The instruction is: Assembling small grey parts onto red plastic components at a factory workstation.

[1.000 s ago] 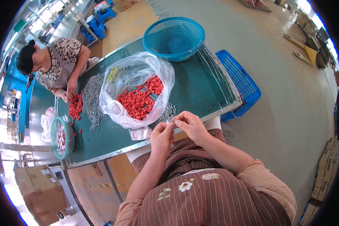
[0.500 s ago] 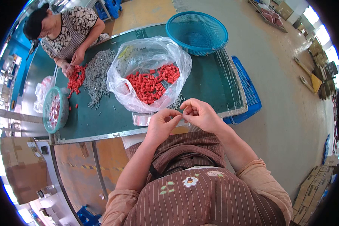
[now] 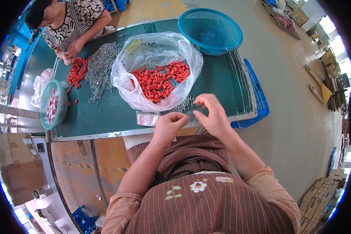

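My left hand (image 3: 169, 126) is closed in a pinch at the table's near edge. From its fingertips a small clear plastic bag (image 3: 191, 117) reaches toward my right hand, faint and hard to see. My right hand (image 3: 212, 117) is open beside it, thumb and fingers apart, the fingers slightly blurred. Just left of my left hand lie small clear bags with red marks (image 3: 147, 118). Behind both hands, a big clear plastic sack (image 3: 123, 84) stands wide open with many red plastic sleeves (image 3: 154, 85) inside. A small heap of grey screws or plugs (image 3: 184, 104) lies beside the sack, partly behind my right hand.
On the green table (image 3: 222, 84) a blue basket (image 3: 210, 33) stands far right. A large grey heap of small parts (image 3: 101, 70) and red pieces (image 3: 77, 72) lie left, near a co-worker (image 3: 76, 23). A pale green basket (image 3: 54, 104) holds packets. A blue crate (image 3: 257, 91) sits beyond the right edge.
My right hand's fingers have parted from the left hand's and spread. My left hand stays pinched. The view has shifted slightly, and the co-worker's hands have drawn together above the red pieces.
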A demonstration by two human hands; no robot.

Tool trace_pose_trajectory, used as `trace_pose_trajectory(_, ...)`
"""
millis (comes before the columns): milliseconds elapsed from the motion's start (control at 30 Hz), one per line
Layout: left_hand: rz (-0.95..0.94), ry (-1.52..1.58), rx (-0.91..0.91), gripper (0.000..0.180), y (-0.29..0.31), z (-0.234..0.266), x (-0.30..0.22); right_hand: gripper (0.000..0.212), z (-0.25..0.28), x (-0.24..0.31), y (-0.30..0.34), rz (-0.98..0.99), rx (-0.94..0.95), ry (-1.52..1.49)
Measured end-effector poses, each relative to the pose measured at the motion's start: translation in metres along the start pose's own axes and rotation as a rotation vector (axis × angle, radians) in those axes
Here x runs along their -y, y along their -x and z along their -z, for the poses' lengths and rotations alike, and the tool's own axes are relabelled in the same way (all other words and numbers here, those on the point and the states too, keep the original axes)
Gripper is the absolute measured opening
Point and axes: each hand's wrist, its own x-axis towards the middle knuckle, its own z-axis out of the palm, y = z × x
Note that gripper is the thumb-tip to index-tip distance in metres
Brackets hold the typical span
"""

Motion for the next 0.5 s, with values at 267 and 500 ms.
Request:
trace_pose_trajectory(267,-0.395,-0.422,-0.133,0.012,0.004,-0.010,0.018,0.012,-0.006,0.001,0.015,0.112,0.063,0.355)
trace_pose_trajectory(500,-0.306,-0.450,-0.084,0.013,0.014,-0.013,0.018,0.017,-0.005,-0.014,0.021,-0.150,0.205,0.103)
